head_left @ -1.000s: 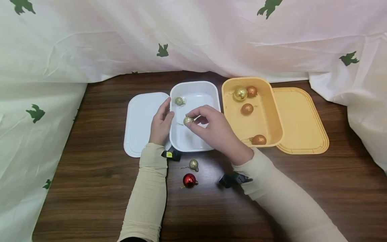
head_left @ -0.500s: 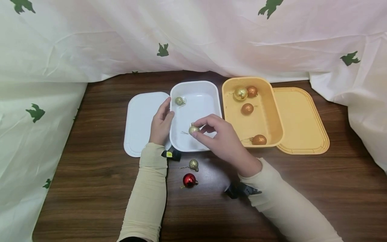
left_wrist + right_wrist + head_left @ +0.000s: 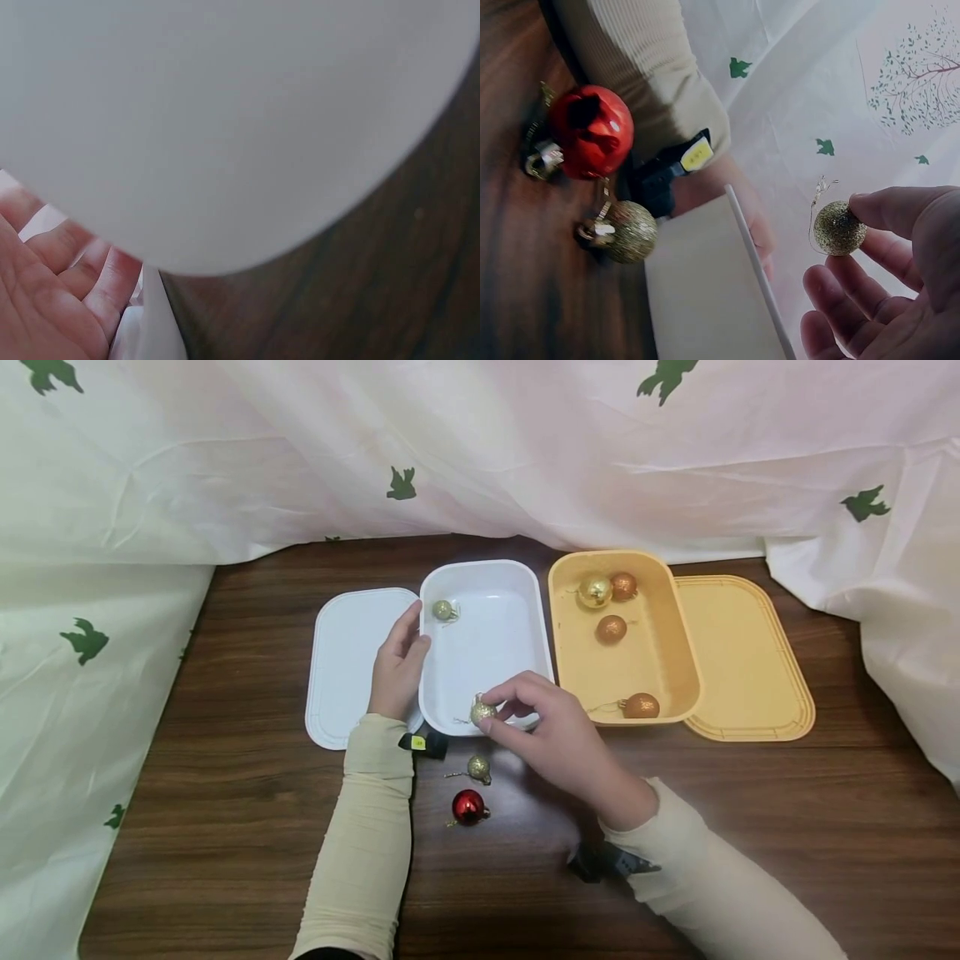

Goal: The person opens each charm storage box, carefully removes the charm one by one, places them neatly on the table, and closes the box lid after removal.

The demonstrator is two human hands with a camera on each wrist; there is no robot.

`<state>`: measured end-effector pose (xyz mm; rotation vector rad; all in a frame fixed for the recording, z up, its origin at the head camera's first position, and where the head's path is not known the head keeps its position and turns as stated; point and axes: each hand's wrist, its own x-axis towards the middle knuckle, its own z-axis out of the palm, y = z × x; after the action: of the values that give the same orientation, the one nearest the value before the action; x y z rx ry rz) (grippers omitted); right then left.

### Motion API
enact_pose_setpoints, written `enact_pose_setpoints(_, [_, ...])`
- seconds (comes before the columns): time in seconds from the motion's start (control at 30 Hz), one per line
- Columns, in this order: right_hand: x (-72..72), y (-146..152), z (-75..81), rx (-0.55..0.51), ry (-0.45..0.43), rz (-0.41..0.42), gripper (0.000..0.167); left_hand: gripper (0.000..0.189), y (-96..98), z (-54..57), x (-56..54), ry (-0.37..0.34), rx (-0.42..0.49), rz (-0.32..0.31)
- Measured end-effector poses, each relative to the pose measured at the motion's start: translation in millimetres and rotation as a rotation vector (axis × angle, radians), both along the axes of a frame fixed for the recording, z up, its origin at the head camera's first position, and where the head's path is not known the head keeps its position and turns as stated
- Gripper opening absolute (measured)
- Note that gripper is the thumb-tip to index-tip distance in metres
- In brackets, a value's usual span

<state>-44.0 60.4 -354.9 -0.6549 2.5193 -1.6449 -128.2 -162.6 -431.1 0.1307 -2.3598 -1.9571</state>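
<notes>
My right hand (image 3: 558, 735) pinches a small gold glitter Christmas bauble (image 3: 840, 228) between thumb and fingers, over the near rim of the white box (image 3: 487, 647); its thin gold string hangs free. My left hand (image 3: 400, 668) rests along the left wall of that box with fingers fairly straight, and the left wrist view shows its palm beside the wall. Inside the box, near the far left corner, lies another small gold bauble (image 3: 442, 610). In front of it on the table are a gold glitter bauble (image 3: 478, 767) and a shiny red bauble (image 3: 468, 807).
Right of the white box stands a yellow box (image 3: 645, 652) holding a shiny gold bauble (image 3: 595, 592) and several orange ones. A white lid (image 3: 345, 668) lies at the left, partly behind my left hand, and a yellow lid (image 3: 750, 660) at the right. White cloth hangs behind.
My right hand has drawn the gold bauble back from the middle of the white box toward its near rim. The left hand has stayed at the box's side.
</notes>
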Motion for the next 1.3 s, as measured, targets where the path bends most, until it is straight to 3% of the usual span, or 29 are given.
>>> enact_pose_setpoints(0.17, [8.3, 1, -3.7, -0.011, -0.026, 0.004, 0.021, 0.050, -0.2, 0.1, -0.2, 0.000, 0.002, 0.000])
enact_pose_setpoints(0.73, [27.8, 10, -18.5, -0.064, 0.018, 0.012, 0.023, 0.050, 0.3, 2.3, 0.3, -0.003, 0.017, 0.004])
enact_pose_setpoints(1.3, [44.6, 20, -32.6, 0.000, -0.126, 0.047, 0.030, 0.050, 0.6, 2.0, -0.3, -0.029, 0.018, 0.010])
